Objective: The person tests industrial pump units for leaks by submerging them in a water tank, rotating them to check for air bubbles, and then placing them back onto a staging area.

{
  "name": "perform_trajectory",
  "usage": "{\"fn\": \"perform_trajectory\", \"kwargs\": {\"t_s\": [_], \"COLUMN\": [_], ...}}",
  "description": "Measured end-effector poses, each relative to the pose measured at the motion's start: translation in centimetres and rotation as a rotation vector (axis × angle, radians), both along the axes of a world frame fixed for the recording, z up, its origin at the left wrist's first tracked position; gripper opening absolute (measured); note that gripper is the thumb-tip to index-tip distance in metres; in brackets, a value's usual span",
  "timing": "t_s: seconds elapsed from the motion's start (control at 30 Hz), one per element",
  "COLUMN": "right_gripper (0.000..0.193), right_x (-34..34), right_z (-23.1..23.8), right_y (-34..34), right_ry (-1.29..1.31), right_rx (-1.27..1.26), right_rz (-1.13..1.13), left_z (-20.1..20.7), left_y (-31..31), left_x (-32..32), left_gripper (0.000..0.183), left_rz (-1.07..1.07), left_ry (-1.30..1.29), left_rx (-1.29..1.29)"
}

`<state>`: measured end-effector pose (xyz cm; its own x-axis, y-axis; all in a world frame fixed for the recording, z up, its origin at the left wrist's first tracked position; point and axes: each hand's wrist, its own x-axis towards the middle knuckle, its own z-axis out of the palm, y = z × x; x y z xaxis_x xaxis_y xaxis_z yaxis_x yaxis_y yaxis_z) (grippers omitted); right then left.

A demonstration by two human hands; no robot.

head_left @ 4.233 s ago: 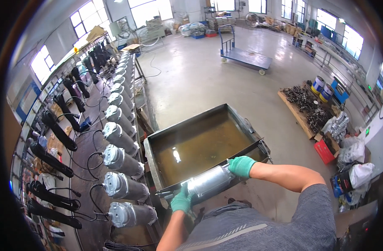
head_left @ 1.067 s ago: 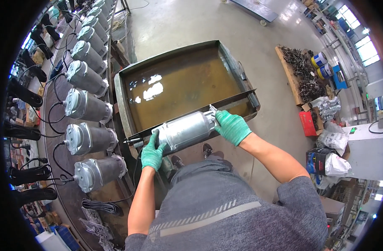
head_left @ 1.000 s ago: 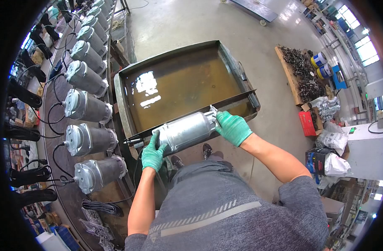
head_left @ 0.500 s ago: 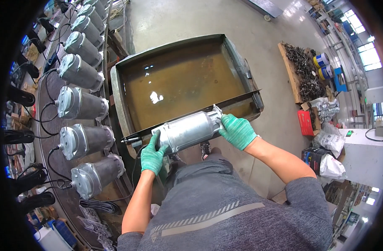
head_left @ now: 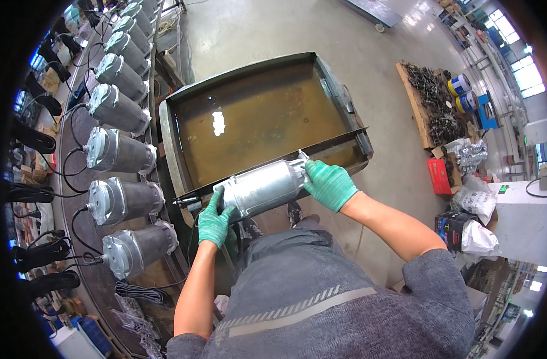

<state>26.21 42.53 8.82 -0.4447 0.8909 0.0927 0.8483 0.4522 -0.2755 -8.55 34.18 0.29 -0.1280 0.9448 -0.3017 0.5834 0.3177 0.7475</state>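
A silver cylindrical electric motor (head_left: 260,188) lies almost level across the near edge of a metal tank, its right end a little higher. My left hand (head_left: 214,219), in a green knitted glove, grips its left end, with the thumb along the near side. At the other end, my right hand (head_left: 331,184), gloved the same way, is closed around the narrower flanged part. The undersides of the fingers are hidden. A black cable with a connector (head_left: 188,201) lies by the motor's left end.
Brownish liquid fills the shallow tank (head_left: 164,128) in front of me. Along the left, a bench (head_left: 97,293) carries a row of several similar motors (head_left: 119,150) with black cables. On the right stand a wooden crate of dark metal parts (head_left: 412,105) and a red box (head_left: 438,176).
Both hands and the motor have shifted slightly to the left, the right hand most. The grip on both ends stays the same.
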Motion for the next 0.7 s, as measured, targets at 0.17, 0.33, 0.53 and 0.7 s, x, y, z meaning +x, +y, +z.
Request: {"fn": "perform_trajectory", "kwargs": {"t_s": [0.17, 0.33, 0.53, 0.7], "right_gripper": [0.025, 0.029, 0.036, 0.034], "right_x": [2.4, 12.4, 21.3, 21.2], "right_z": [2.9, -3.7, -10.8, -12.2], "right_y": [-0.3, 1.7, 7.7, 13.0], "right_ry": [0.455, 0.312, -0.293, -0.520], "right_rx": [-0.378, -0.415, -0.454, -0.535], "right_rz": [-0.120, -0.331, -0.574, -0.452], "left_z": [0.1, -0.9, -0.2, 0.2], "left_y": [-0.3, -0.7, -0.3, -0.4], "left_x": [0.3, 0.1, 0.6, 0.6], "left_gripper": [0.071, 0.070, 0.072, 0.071], "left_rz": [-0.010, 0.042, 0.055, 0.021], "left_ry": [0.052, -0.091, -0.112, 0.040], "left_rx": [0.060, 0.088, 0.002, -0.017]}}
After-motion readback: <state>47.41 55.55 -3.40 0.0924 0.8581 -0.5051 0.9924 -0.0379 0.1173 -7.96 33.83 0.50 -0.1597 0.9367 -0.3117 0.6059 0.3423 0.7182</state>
